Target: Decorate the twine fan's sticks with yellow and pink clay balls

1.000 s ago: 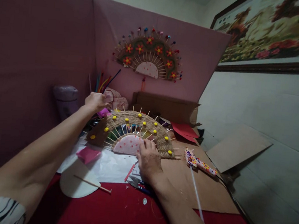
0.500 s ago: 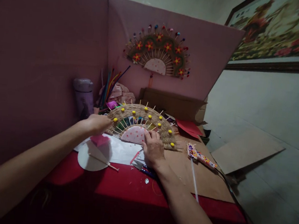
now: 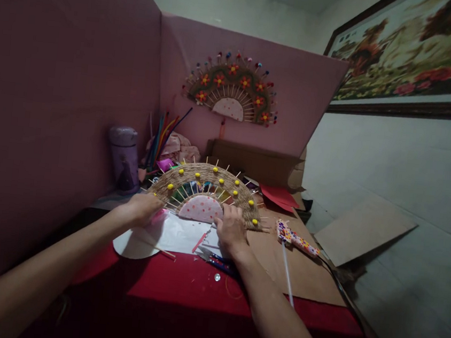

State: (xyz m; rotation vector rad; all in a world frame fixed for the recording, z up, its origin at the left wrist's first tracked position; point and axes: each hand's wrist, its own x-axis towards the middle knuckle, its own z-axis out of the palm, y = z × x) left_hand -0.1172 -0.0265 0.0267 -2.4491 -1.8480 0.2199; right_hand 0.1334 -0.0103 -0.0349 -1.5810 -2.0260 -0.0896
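A half-round woven fan with thin sticks, yellow dots and a pink dotted half-circle at its base stands tilted over the table. At its lower left end is my left hand, fingers closed on the woven edge. My right hand grips the base beside the right side of the dotted half-circle. Below the fan lie a white sheet, a round white disc with a thin stick across it, and dark blue-handled scissors near my right wrist.
On brown cardboard at the right rests a flower-patterned glue gun with a clear stick. Red paper lies behind. A purple bottle and pipe cleaners stand back left. Another fan hangs on the pink board.
My left hand has moved down along the fan's left end, nearer the pink piece on the sheet. The view has shifted slightly.
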